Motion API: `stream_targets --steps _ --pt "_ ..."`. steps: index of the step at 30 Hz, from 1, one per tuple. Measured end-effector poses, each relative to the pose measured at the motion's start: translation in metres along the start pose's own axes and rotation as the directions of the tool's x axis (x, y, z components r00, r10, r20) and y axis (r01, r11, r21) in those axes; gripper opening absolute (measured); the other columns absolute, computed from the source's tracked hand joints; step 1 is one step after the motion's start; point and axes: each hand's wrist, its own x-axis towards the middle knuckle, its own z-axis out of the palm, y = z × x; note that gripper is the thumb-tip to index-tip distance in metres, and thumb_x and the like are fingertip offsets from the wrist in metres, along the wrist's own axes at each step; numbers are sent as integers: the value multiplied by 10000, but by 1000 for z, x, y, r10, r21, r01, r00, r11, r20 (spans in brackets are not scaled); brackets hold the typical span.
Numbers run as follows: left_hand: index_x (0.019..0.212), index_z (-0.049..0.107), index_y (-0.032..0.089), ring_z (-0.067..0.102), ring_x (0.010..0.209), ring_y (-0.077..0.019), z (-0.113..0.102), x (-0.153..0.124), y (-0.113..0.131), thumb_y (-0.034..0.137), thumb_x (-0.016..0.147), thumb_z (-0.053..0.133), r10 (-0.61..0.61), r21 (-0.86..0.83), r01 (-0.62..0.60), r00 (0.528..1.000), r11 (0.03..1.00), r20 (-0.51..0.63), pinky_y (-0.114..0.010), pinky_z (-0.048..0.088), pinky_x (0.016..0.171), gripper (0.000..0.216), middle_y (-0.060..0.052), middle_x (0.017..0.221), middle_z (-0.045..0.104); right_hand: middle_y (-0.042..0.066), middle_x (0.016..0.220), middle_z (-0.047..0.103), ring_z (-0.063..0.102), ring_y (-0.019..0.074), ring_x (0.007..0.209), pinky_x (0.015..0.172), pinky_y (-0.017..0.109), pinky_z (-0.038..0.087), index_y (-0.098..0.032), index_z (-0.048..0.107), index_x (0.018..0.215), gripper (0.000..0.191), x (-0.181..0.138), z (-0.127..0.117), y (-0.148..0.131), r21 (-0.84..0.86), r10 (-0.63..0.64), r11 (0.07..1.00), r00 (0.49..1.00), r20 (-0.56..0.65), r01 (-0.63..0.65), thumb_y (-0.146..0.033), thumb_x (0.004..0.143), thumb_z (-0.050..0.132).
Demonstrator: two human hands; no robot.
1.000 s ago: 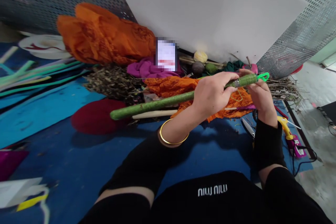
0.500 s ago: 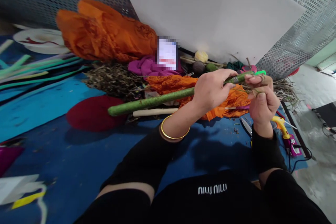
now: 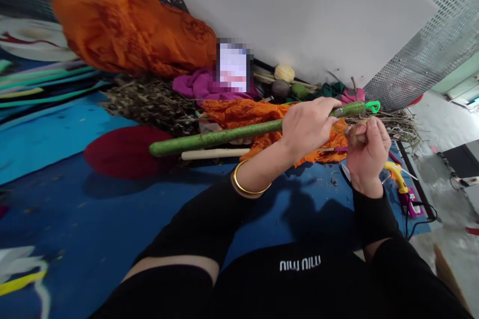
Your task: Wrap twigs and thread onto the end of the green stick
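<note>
Green wrapped stick (image 3: 224, 135) held in the air over the blue mat (image 3: 112, 194), long end out toward 9 o'clock, bright green loop (image 3: 373, 106) at its 3 o'clock tip. Left hand (image 3: 307, 127) wraps around it near that tip. Right hand (image 3: 368, 152) just at 4 o'clock, fist closed, pinching something small and brownish, cannot tell what. Orange cloth (image 3: 262, 114) beneath, yellow glue gun (image 3: 396, 175) at 4 o'clock, white board (image 3: 299, 15) at 12.

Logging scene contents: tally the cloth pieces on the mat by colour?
Orange cloth: 2, the big bundle and the piece under the green stick
Purple cloth: 1
Dark red round piece: 1
Total: 4
</note>
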Motion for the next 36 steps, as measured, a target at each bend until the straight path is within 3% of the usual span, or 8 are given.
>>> stream_targets --steps 6,9,13,16,22,29,34,36 --pt "1282 769 255 768 1156 -268 5 1 -4 225 967 644 -8 16 8 1000 1000 22 -328 592 929 340 -41 1280 813 -51 604 542 325 64 491 472 249 286 -219 651 657 387 -12 3 4 -56 -96 993 994 60 99 -457 945 751" --pt "1293 765 264 765 1169 -275 7 2 -5 229 966 655 -30 10 29 998 1000 61 -344 600 942 347 -37 1302 806 -38 634 544 391 88 535 500 267 332 -228 673 706 369 -11 -3 1 -150 -164 970 967 193 194 -449 1000 700" --pt "1306 758 259 759 1199 -276 8 3 -6 216 975 638 -44 -17 47 992 999 118 -373 595 1006 355 -38 1330 797 10 776 620 640 178 782 722 358 546 -249 706 764 356 0 -17 -13 -257 -255 883 861 440 393 -451 1046 627" --pt "1296 765 252 757 1208 -279 10 4 -7 181 959 636 -61 -34 66 989 997 136 -392 589 1025 368 -39 1324 802 51 976 686 682 257 1021 922 473 581 -270 765 839 301 10 -28 -24 -297 -351 795 800 486 529 -447 1041 627" --pt "1247 789 257 764 1184 -270 11 4 -7 180 932 673 -84 -73 97 984 993 155 -382 586 1015 344 -36 1276 821 29 878 667 690 204 890 803 390 601 -247 746 862 303 26 -39 -24 -291 -350 773 761 547 564 -377 1074 573" --pt "1210 808 277 754 1177 -264 9 4 -6 168 882 689 -102 -118 126 977 985 188 -369 577 1024 366 -26 1278 815 43 1012 619 713 205 985 889 428 640 -248 702 817 348 44 -40 -4 -270 -327 725 662 674 633 -448 1067 567" --pt "1112 827 239 770 966 -242 9 4 -8 202 870 708 -94 -137 124 974 983 205 -320 563 869 273 -18 1085 850 34 979 605 701 185 901 801 397 631 -250 712 833 335 40 -38 -1 -190 -358 757 641 680 625 -469 1056 592" --pt "1069 830 241 765 922 -231 9 3 -9 195 854 707 -63 -138 91 978 986 200 -303 552 820 252 -6 1035 853 35 962 608 704 191 900 787 398 625 -251 717 815 367 39 -39 0 -183 -346 780 656 671 598 -502 1051 591"
